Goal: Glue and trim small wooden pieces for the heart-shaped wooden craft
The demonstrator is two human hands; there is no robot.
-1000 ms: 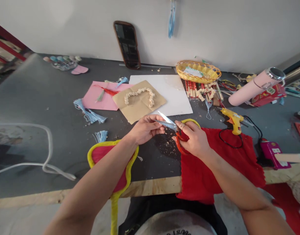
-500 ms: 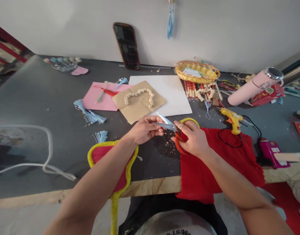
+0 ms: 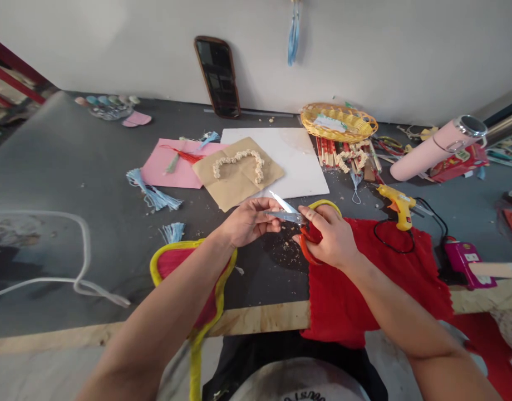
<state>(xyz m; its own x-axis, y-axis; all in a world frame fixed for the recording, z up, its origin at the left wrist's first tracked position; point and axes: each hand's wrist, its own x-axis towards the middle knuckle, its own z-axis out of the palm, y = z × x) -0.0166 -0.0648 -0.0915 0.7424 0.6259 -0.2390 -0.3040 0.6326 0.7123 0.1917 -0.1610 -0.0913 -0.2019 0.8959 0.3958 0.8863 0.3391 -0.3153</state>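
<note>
My right hand (image 3: 329,236) grips a pair of scissors (image 3: 283,202), its fingers around the red handles. The blades are parted in a narrow V and point left. My left hand (image 3: 254,221) is closed in a pinch at the tip of the lower blade, and whatever small thing lies between its fingers is hidden. Beyond the hands, a curved strip of small beige pieces (image 3: 239,156) rests on brown paper (image 3: 216,181). Small crumbs are scattered on the dark table below the blades.
A white board (image 3: 300,161) and pink paper (image 3: 156,170) lie behind. Blue tassels (image 3: 153,192) are at left. A yellow glue gun (image 3: 398,205) with its cord sits by red cloth (image 3: 377,278). A wicker basket (image 3: 339,133), pink flask (image 3: 437,147) and leaning phone (image 3: 218,78) stand farther back.
The blades look slightly shifted against the left fingertips. Both hands stay in nearly the same place, and the view has moved only a little.
</note>
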